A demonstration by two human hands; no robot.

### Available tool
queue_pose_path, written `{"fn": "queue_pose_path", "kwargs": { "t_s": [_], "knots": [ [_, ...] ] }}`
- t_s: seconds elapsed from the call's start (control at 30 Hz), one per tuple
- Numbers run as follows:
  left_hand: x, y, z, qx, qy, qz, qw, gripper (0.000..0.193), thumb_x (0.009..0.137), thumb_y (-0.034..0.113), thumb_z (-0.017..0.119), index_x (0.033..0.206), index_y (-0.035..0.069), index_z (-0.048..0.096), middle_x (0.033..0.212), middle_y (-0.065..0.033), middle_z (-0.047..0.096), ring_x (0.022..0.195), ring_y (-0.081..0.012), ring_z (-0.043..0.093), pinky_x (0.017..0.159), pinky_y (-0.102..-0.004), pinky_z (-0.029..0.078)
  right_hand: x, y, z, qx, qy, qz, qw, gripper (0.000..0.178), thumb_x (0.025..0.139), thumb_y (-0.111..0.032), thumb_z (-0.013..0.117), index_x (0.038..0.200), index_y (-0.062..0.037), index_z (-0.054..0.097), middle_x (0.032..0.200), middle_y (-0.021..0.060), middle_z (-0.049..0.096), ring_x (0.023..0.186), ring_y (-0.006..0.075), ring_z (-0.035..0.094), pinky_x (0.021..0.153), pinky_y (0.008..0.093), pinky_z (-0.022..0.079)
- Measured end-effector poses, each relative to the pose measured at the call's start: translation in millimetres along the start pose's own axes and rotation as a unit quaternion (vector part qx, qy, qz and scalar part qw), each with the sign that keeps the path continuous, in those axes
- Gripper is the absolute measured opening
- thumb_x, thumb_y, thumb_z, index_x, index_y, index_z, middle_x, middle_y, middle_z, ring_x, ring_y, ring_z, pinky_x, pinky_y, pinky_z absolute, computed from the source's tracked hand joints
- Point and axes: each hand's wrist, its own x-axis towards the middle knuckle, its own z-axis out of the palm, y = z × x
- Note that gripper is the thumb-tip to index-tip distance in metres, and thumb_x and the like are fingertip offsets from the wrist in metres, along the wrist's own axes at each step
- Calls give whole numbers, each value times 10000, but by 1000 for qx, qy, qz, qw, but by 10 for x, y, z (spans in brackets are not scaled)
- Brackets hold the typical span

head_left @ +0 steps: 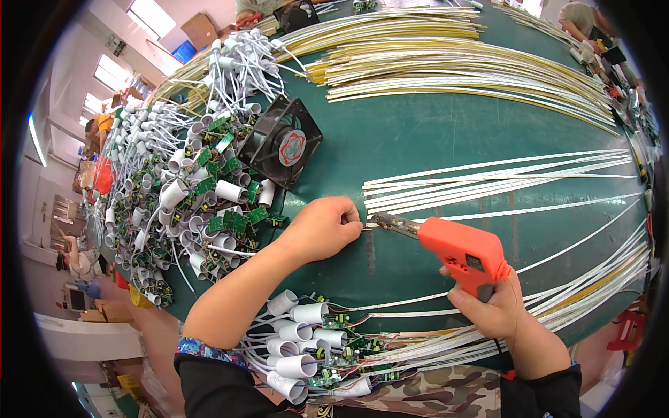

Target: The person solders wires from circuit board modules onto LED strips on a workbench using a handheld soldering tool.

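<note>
In my right hand (491, 306) is an orange soldering gun (463, 251), its metal barrel pointing left. My left hand (327, 226) is closed in a pinch at the left end of a narrow white LED strip (502, 213). The gun's tip is close beside those fingertips, over the strip's end; exact contact is too small to tell. More white LED strips (481, 177) lie just beyond. Nearest my body, white plastic tubes (310, 313) with cables and green circuit boards (338, 320) are wired to strips running right.
A black fan (282, 143) stands left of centre on the green table (390, 132). Behind and left of it spreads a large heap of white tubes (174, 194) with boards and cables. Long strip bundles (453, 70) cross the far side. Other people work at the far edge and left.
</note>
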Motion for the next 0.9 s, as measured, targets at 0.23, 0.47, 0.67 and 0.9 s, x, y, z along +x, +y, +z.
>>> {"fn": "queue_pose_path", "kwargs": {
  "t_s": [0.23, 0.47, 0.67, 0.9],
  "knots": [
    [16, 10, 5, 45, 15, 25, 999, 172, 829, 164, 675, 827, -6, 647, 746, -90, 639, 678, -195, 588, 643, -325, 473, 27, -49, 41, -36, 2, 25, 999, 367, 797, -107, 706, 1141, -15, 619, 1002, 102, 660, 801, 196, 638, 769, 333, 501],
    [30, 25, -11, 34, -5, 8, 999, 168, 822, 160, 678, 819, -5, 647, 743, -99, 646, 680, -192, 597, 648, -327, 477, 46, -49, 64, -77, -1, 12, 997, 354, 796, -110, 712, 1128, -30, 619, 955, 94, 654, 799, 208, 642, 763, 329, 499],
    [47, 22, -10, 46, -4, 9, 999, 163, 817, 158, 672, 809, -3, 647, 715, -101, 639, 660, -196, 596, 636, -335, 478, 27, 2, 40, -81, -7, -11, 997, 392, 799, -107, 713, 1162, -22, 594, 954, 92, 653, 800, 197, 636, 767, 322, 499],
    [45, 44, -23, 48, -4, 9, 999, 162, 798, 160, 663, 796, -1, 650, 709, -104, 637, 651, -200, 596, 628, -342, 477, -24, -68, 19, -14, 36, -7, 999, 439, 809, -63, 695, 1224, -9, 561, 981, 66, 650, 790, 122, 593, 748, 292, 490]
  ]
}}
